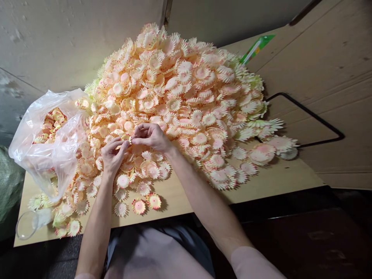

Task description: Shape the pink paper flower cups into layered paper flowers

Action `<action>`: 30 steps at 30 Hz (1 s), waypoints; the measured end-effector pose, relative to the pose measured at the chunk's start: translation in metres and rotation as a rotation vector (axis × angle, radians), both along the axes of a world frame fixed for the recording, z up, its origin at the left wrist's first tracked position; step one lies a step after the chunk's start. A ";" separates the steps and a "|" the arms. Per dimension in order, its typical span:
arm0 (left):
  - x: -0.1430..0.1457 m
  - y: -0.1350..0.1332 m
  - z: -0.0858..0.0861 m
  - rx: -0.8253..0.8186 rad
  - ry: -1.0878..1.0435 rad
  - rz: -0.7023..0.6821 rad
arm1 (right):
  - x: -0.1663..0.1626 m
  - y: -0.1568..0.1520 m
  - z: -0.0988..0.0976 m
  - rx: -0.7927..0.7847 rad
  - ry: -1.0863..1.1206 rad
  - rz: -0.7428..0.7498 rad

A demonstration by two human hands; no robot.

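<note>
Flower-petal heap (180, 100): loose scalloped discs, cream to pink, piled on wooden tabletop (285, 176).
Small yellow petal piece (126, 138): held just above near-left part of heap; mostly hidden by fingers.
Left hand (114, 154): nearly closed; pinching petal piece between thumb and fingertips.
Right hand (152, 137): loosely curled, thumb and forefinger near together beside petal piece; cannot tell if gripping.
Handling: pinch lightly at rim, probably thin and easily creased; lift wrists clear of heap.
Plastic bag (65, 155): left of heap, mouth open, red-edged petals inside.
Red-tipped discs, two (138, 207): just before heap.
</note>
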State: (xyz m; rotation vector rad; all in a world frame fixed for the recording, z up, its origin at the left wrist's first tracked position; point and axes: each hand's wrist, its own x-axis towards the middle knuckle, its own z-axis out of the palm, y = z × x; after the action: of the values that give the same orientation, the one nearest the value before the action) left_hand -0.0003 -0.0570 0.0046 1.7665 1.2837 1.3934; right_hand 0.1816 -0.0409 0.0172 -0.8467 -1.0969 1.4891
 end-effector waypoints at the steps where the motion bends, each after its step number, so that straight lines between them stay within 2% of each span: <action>1: 0.000 0.000 0.000 0.002 0.000 0.000 | 0.000 0.000 0.000 -0.004 0.005 0.002; 7: 0.000 0.000 -0.001 0.017 0.004 0.004 | 0.001 -0.002 0.004 0.008 0.006 0.037; 21: 0.000 0.001 0.000 0.044 0.012 0.009 | 0.001 -0.001 0.001 0.002 -0.002 0.015; 30: 0.001 -0.001 0.003 -0.004 -0.013 -0.020 | 0.001 -0.001 0.001 0.011 -0.036 -0.014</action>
State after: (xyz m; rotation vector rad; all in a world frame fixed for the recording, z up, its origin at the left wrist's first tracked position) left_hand 0.0011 -0.0581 0.0071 1.7603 1.2582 1.3874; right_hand 0.1822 -0.0422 0.0183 -0.8747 -1.1225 1.4605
